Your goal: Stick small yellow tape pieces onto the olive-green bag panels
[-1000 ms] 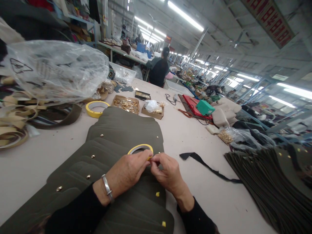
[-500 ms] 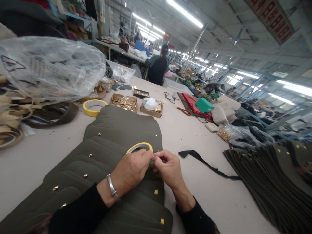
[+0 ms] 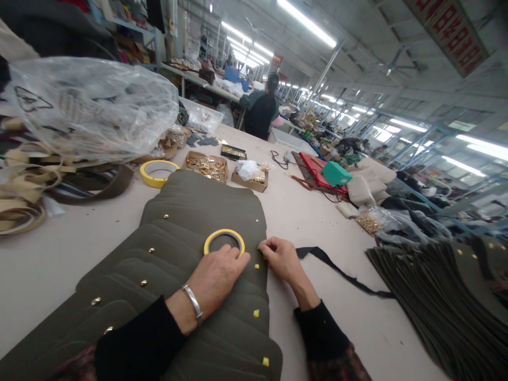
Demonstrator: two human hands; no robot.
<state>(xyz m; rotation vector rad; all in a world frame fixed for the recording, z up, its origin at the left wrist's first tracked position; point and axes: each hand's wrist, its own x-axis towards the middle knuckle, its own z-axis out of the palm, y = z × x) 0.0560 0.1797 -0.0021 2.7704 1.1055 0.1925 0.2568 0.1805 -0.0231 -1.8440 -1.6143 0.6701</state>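
Observation:
My left hand (image 3: 216, 278), with a silver bangle at the wrist, has its fingers curled over the near rim of a yellow tape roll (image 3: 208, 238). The roll stands tilted above overlapping dark olive fabric pieces (image 3: 214, 203). At the right edge of these pieces, my right hand (image 3: 281, 259) pinches thumb and forefinger together; what is between the fingertips is too small to make out. Several metal studs (image 3: 143, 283) run down the left of the fabric. Small yellow tape bits (image 3: 256, 313) sit along its right side.
Beyond the fabric are a second tape roll (image 3: 147, 181), a box of metal fittings (image 3: 206, 167) and a smaller box (image 3: 250, 177). A black strip (image 3: 341, 272) lies right, beside stacked olive pieces (image 3: 432, 296). A plastic bag (image 3: 99, 108) bulges at left. A person (image 3: 260, 108) sits farther off.
My hands have parted: the left has lowered slightly with the tape roll, the right has shifted right to the fabric's edge. A yellow bit between them has come into view.

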